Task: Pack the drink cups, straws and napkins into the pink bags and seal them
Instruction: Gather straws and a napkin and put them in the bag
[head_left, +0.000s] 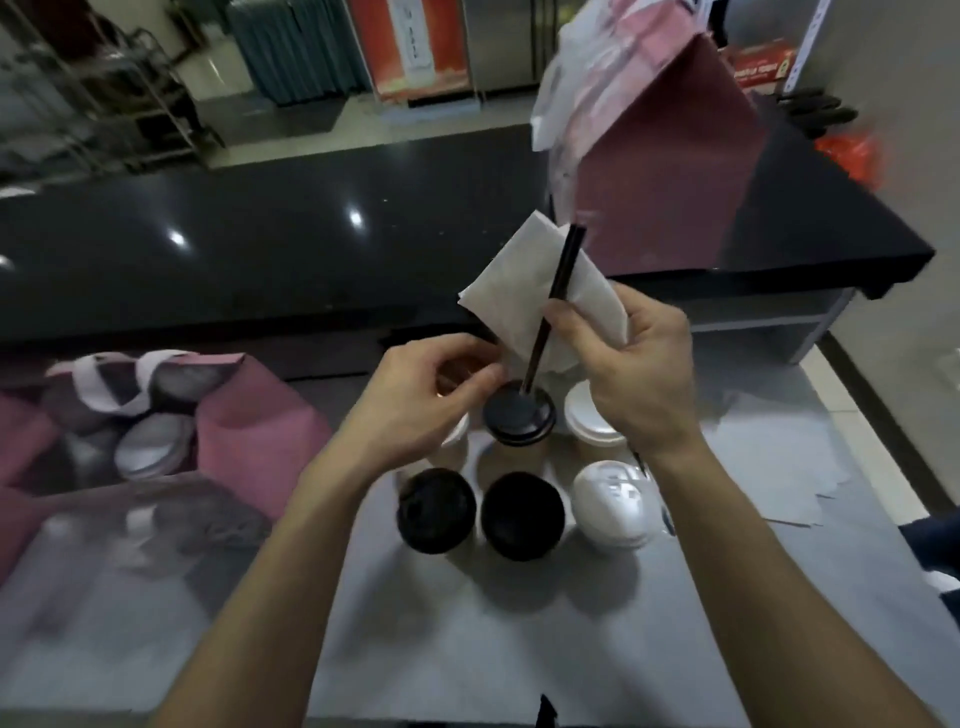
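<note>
- While the right hand (636, 374) curls its fingers (566, 317) round the white napkins (524, 291) and the black straws (558, 291), it holds them above the cluster of drink cups (519, 415) on the grey tabletop (519, 623).
- The straws' long axis runs steeply, upper ends tilted up and right toward the far pink bag (670, 171), lower ends pointing down at the black-lidded cup.
- The left hand (415, 400) sits just beside the napkins' lower edge, fingers bent with thumb and forefinger close together; whether they pinch anything I cannot tell.
- Six cups stand in two rows, black and white lids.
- A near pink bag (249, 431) lies open at left with a lidded cup inside.
- Bare tabletop lies in front of the cups; the black counter (260, 249) edge rises behind.
</note>
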